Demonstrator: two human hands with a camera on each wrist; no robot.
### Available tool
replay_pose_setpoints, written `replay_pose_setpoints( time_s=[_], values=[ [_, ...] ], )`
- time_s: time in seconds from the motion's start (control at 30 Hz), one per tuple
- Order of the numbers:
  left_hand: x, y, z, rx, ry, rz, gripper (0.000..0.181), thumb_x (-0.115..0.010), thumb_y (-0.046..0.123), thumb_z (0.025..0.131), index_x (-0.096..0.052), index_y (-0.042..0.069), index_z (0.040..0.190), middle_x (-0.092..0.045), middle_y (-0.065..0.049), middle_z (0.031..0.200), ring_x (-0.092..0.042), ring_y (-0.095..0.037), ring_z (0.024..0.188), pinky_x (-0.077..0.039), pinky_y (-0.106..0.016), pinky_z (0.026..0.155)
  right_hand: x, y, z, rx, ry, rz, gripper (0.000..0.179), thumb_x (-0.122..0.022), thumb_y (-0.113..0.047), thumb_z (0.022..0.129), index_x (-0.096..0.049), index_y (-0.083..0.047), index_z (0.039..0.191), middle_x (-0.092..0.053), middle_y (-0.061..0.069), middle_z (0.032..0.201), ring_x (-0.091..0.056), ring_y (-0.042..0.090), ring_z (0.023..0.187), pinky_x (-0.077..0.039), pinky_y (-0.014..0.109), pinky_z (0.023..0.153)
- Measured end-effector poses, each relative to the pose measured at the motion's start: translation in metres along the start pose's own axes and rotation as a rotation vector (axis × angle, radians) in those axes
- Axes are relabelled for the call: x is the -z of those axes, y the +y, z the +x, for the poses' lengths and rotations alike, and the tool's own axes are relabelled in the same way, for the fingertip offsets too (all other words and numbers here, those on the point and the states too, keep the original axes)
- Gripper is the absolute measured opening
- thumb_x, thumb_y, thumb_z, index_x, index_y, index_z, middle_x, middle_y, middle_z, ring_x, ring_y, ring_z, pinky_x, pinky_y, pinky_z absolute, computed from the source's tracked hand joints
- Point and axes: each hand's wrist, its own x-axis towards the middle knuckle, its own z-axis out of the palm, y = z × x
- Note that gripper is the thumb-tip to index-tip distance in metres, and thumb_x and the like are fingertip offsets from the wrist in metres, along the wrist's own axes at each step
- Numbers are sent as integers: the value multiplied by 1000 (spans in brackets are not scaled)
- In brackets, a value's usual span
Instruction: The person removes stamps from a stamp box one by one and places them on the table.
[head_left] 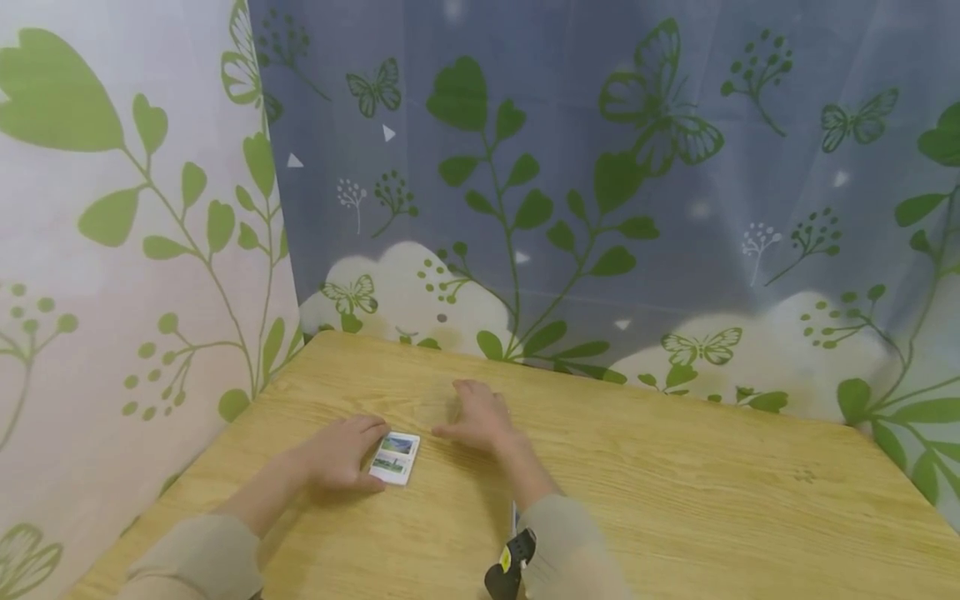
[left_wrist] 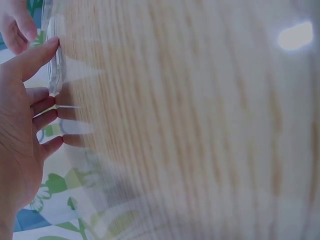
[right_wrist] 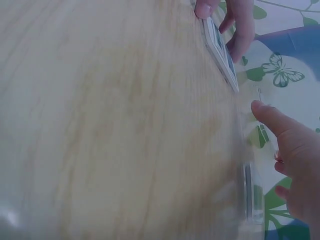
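A white flat pack of cards (head_left: pixel 394 458) with small landscape pictures on its face lies on the table. My left hand (head_left: pixel 341 450) holds it by its left side; in the right wrist view its slim edge (right_wrist: pixel 220 52) shows beside that hand's thumb. To the right of the pack, my right hand (head_left: pixel 480 417) is held just over the table, thumb and fingers spread apart around a faint clear plastic piece (right_wrist: pixel 261 134). Its outline is hard to make out, and its kind cannot be told.
Another thin flat item (right_wrist: pixel 250 192) lies on the wooden table (head_left: pixel 712 483), mostly behind my right forearm in the head view. A black wrist strap (head_left: pixel 510 567) is on the right sleeve. Leaf-patterned curtains (head_left: pixel 465 208) hang along the table's back and left edges.
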Motion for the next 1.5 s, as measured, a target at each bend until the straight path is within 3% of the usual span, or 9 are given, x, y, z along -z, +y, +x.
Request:
replay_pose_setpoints(
  time_s=[0.3, 0.87, 1.0, 1.17, 1.27, 1.5],
  values=[
    [-2, 1, -2, 13, 0, -6, 83, -65, 52, 73, -46, -5, 130, -46, -20, 132, -41, -38, 122, -33, -55, 99, -11, -1, 0, -12, -22, -61, 84, -66, -56, 77, -40, -4, 138, -42, 13, 139, -36, 30, 129, -24, 52, 106],
    [-1, 1, 1, 6, 3, 6, 82, -65, 52, 74, -46, -4, 130, -47, -20, 131, -42, -37, 122, -34, -54, 99, -11, -2, -1, -22, -35, -110, 80, -62, -56, 80, -40, -6, 138, -40, 10, 142, -34, 28, 131, -25, 52, 106],
    [0, 1, -1, 2, 5, -3, 83, -65, 53, 74, -46, -6, 130, -47, -21, 131, -42, -39, 121, -34, -54, 99, -11, -6, 0, -14, 49, 18, 65, -61, -48, 85, -48, -4, 132, -48, 13, 134, -41, 31, 125, -31, 52, 102],
    [4, 2, -2, -3, 11, -16, 84, -64, 55, 75, -45, -8, 129, -47, -22, 130, -43, -39, 120, -36, -54, 98, -7, -14, -4, -40, 168, 401, 48, -61, -40, 87, -61, 2, 111, -61, 14, 107, -57, 28, 99, -49, 40, 83],
    [5, 3, -2, 3, 9, -20, 85, -63, 55, 75, -45, -8, 129, -47, -23, 130, -43, -40, 120, -36, -53, 98, -6, -17, -5, -95, 178, 575, 41, -61, -39, 87, -64, 0, 101, -63, 8, 95, -59, 22, 87, -51, 35, 74],
    [7, 4, -1, 20, -10, -38, 85, -64, 55, 75, -45, -8, 129, -46, -23, 130, -43, -40, 120, -35, -53, 99, -9, -22, -4, -238, 161, 756, 32, -65, -35, 85, -65, -4, 92, -63, 4, 89, -57, 18, 79, -50, 33, 69]
  ],
)
